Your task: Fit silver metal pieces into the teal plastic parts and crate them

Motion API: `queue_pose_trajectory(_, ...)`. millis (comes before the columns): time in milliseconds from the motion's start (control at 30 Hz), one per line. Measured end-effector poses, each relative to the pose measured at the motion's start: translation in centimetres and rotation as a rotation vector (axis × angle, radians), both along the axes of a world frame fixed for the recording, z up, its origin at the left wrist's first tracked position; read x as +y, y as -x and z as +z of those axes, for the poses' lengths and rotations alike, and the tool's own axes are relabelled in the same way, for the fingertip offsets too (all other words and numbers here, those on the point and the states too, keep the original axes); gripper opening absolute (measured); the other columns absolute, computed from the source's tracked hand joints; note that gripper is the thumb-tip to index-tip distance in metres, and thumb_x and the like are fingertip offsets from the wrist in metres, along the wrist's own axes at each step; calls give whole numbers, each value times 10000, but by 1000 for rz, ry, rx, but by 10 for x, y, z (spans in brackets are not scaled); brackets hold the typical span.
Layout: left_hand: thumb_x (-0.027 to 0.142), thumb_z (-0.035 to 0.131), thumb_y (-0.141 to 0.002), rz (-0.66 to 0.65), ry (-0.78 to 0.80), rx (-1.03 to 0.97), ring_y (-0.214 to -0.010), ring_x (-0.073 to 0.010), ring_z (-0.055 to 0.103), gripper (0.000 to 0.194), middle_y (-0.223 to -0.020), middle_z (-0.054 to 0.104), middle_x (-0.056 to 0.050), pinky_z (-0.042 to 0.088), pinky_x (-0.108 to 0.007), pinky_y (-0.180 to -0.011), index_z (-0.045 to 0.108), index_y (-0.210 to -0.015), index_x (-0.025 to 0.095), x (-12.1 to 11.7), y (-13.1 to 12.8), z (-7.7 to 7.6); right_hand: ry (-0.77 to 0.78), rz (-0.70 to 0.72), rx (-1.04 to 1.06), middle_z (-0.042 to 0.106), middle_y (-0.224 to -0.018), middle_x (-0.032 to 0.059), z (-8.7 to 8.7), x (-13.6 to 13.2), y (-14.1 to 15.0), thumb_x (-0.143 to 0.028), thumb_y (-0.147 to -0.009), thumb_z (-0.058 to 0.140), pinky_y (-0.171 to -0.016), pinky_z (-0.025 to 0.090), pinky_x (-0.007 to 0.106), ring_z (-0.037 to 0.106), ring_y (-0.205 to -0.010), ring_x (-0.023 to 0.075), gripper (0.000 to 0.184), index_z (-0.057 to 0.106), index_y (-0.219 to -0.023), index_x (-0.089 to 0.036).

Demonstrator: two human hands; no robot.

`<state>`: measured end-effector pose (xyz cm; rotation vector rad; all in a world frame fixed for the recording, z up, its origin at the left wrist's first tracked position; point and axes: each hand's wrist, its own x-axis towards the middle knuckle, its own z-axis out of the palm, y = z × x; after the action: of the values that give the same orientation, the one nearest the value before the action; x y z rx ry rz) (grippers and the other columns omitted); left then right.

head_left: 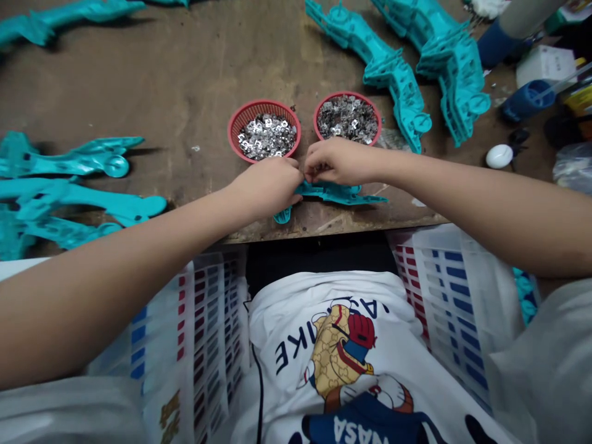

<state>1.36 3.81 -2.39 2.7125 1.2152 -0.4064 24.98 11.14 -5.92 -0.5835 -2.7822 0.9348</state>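
The fingers of the left hand and the right hand are being clenched in a tight pinch, almost touching, on a turquoise moulded plastic part; whether a small metal piece is also being gripped cannot be told. That part is being held low over the front edge of a worn wooden workbench, just below a left red plastic basket and a right red plastic basket. Both baskets are being shown well filled with small silver metal pieces, and further turquoise parts are lying at the left and at the upper right. Open bench is being left between these piles, while white plastic crates are standing just beyond the bench edge.
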Motion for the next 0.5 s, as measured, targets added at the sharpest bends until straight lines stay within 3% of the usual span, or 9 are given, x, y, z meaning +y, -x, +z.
queue_pose_trajectory(167,338,744,-1083,-21,6,1,-1196,-338,836,330,-1262,873,-130,662,-403,-1099,933,-1311,192,2,2,0,8,27,-54,814,-1158,69,-4,0,2,-110,-1082,762,-965,557,344,726,-1035,223,143,873,-1122,-192)
queue_pose_trajectory(500,305,719,-1083,-56,14,16,-1196,-335,837,324,-1256,882,-125,654,-405,-1103,947,-1290,202,3,-1,2,-6,15,-78,852,-1120,55,3,2,1,-106,-1072,727,-945,537,346,725,-1024,237,200,868,-1174,-205)
